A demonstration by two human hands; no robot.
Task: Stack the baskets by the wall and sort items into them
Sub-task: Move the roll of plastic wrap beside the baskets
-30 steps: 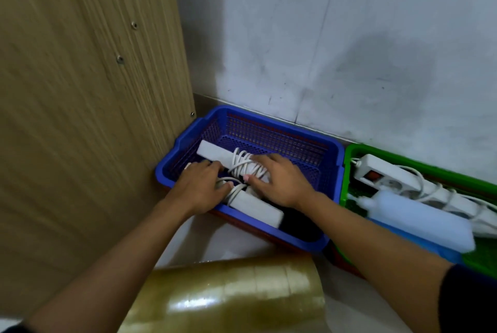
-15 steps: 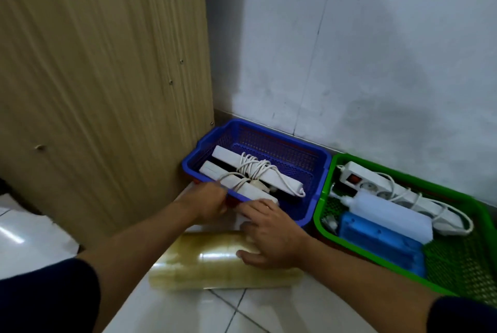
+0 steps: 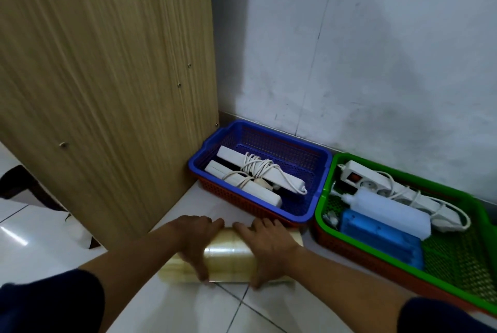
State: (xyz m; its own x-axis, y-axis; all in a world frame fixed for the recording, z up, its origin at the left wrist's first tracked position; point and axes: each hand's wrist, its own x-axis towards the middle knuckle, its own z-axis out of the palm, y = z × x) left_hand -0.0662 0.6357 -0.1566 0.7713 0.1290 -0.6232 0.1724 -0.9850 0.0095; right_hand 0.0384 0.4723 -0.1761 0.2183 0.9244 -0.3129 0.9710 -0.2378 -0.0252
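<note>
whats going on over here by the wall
A person crouched at the wall has both hands on a roll of clear tape lying on the floor tiles: the left hand and right hand curl over its top. Beyond it, a blue basket nested in a red one holds two white power strips wrapped in their cords. Beside it, a green basket holds another power strip, a white bottle and a blue box.
</note>
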